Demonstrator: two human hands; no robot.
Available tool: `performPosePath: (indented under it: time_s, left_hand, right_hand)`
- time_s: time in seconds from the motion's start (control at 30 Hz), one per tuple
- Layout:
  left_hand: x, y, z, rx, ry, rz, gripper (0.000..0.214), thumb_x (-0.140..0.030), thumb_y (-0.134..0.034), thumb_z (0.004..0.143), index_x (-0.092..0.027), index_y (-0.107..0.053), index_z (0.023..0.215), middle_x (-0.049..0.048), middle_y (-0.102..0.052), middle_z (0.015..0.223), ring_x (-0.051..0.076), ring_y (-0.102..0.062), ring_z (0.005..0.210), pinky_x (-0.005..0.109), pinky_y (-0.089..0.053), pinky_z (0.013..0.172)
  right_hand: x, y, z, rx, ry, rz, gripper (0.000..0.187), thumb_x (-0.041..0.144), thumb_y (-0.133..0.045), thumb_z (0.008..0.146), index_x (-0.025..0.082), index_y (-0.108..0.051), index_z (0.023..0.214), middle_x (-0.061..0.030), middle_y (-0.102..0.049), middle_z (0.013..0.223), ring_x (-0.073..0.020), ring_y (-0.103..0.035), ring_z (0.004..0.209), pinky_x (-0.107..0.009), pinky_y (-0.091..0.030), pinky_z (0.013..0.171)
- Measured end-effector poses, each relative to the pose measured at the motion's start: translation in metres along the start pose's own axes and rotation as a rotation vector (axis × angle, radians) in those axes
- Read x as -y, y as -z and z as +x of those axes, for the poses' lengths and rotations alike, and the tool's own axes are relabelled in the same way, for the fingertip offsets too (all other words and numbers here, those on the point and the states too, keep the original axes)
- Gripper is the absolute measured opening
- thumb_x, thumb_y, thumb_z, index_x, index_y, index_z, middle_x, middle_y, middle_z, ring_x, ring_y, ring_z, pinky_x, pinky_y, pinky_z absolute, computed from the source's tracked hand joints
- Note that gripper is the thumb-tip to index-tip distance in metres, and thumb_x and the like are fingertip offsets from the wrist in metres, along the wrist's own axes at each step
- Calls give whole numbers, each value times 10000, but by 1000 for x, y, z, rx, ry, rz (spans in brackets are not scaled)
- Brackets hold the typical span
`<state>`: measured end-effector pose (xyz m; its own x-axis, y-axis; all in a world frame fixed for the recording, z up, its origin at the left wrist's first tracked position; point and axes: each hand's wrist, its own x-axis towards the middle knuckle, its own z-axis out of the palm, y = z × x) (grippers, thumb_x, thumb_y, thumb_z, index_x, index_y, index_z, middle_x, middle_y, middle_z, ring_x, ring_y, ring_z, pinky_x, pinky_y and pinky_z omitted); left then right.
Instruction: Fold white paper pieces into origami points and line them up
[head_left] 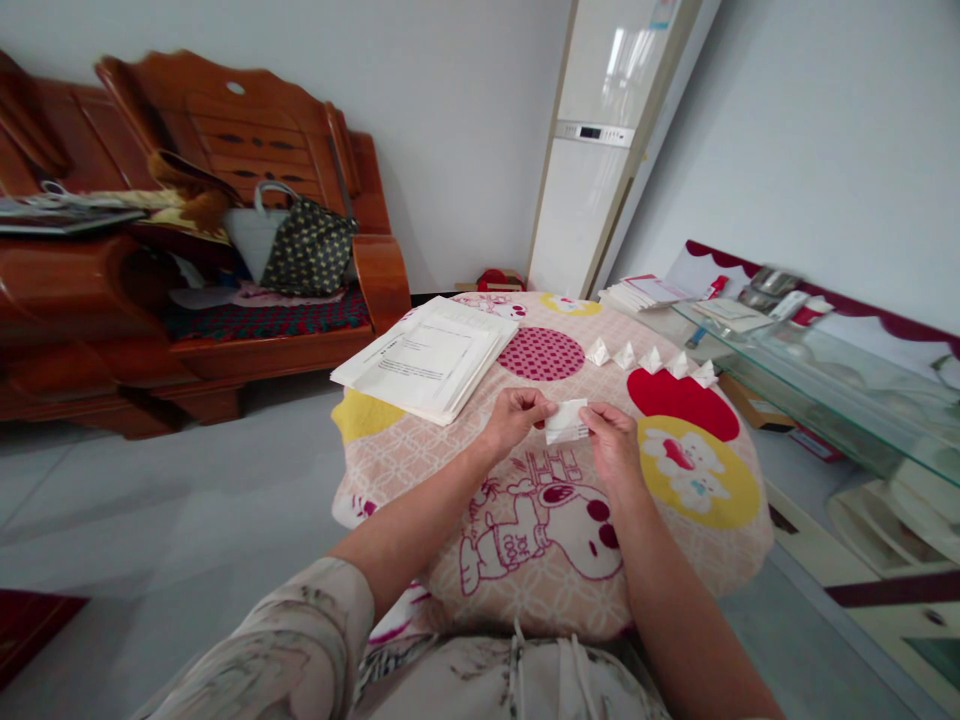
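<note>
Between my two hands is a small folded piece of white paper (567,422), held just above the patterned tablecloth (442,470). My left hand (516,418) pinches its left edge. The right edge is gripped by the thumb and fingers of my right hand (613,438). Faint dark print shows along the paper's lower right side. Beyond my right hand, several small folded white paper shapes (652,359) stand in a row. A stack of printed paper sheets (431,355) lies at the far left of the table.
A glass-topped cabinet (840,385) with papers and metal containers borders the table on the right. Behind stands a tall white air conditioner (581,190). A carved wooden sofa (247,130) holding a dark patterned bag (311,245) is at the left.
</note>
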<state>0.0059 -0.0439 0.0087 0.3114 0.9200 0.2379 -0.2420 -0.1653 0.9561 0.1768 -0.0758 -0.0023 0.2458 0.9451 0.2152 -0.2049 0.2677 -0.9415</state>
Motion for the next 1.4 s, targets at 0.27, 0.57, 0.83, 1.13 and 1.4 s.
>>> performPosePath:
  time_s: [0.27,0.57,0.83,1.13,1.4]
  left_hand:
    - [-1,3,0,80,43,109,407,-468,-781,731,-116,-717,924,34,-685,808,110,-597,675,216,-459,590]
    - [6,3,1,68,64,230,311,-378,-730,761,-124,-611,627,-38,-534,546,59,-449,492,187,-318,477]
    - [2,-5,-3,83,365,68,267,-302,-828,696,-99,-659,654,3,-631,561,80,-546,459,192,-430,467]
    - [0,-6,-3,163,570,15,376,-371,-907,652,-86,-662,641,56,-674,513,114,-615,430,191,-494,448]
    - [0,-7,-6,160,550,-11,430,-456,-872,702,-89,-655,645,57,-684,545,108,-630,445,191,-502,459]
  right_hand:
    - [6,-2,-6,50,-17,-62,116,284,-794,669,179,-745,672,20,-636,620,-129,-518,586,-268,-425,593]
    - [0,-3,-6,122,-49,-166,176,294,-771,679,169,-670,609,37,-548,548,-114,-458,531,-250,-348,513]
    - [2,-9,-7,-13,-84,-105,179,320,-770,627,166,-679,616,34,-567,536,-114,-459,499,-250,-369,483]
    - [1,-10,-5,-162,-101,-54,177,314,-773,560,179,-659,574,33,-576,512,-121,-477,479,-264,-386,478]
    - [3,-9,-3,-212,-90,-74,190,332,-751,557,185,-632,547,31,-562,502,-126,-472,481,-276,-389,480]
